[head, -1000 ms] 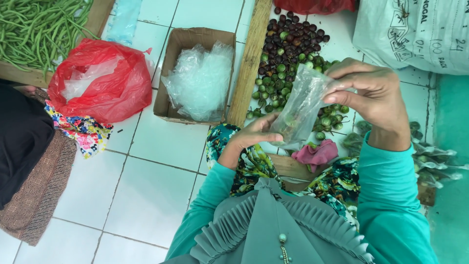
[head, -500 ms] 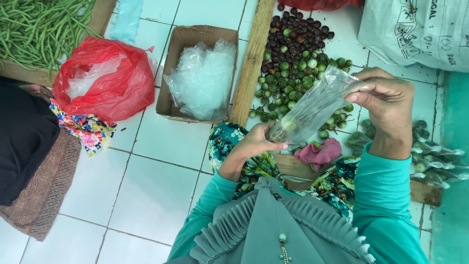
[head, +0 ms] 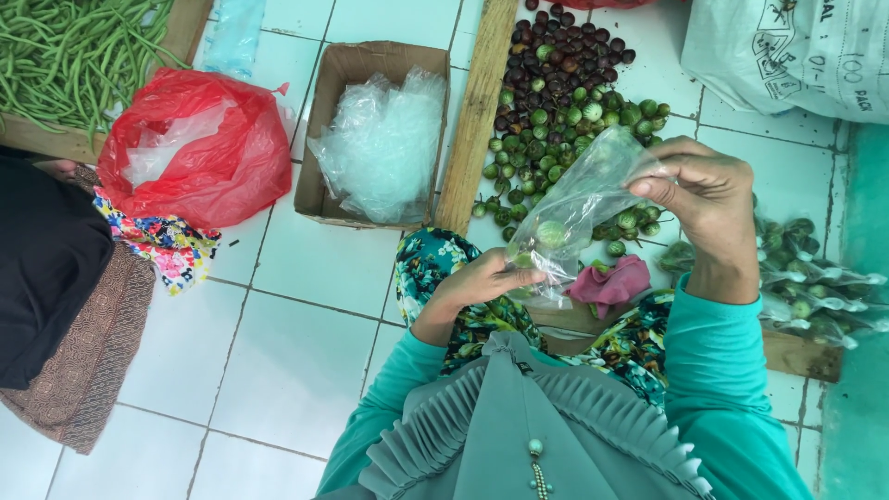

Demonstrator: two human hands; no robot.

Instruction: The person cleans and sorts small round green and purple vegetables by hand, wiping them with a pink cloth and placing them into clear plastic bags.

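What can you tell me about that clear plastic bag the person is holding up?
The clear plastic bag is thin, see-through and crinkled, stretched on a slant above the pile of small round fruits. The right hand pinches its upper end; the left hand grips its lower end. At least one small round green fruit sits inside near the bottom. Whether the top is open or closed is unclear.

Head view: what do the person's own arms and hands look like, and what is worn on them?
Both arms wear long, plain teal sleeves reaching to the wrists. The left hand and right hand are bare, without gloves; no rings, watch or bracelets show. A grey-green pleated garment with small beads hangs at the chest between the arms.
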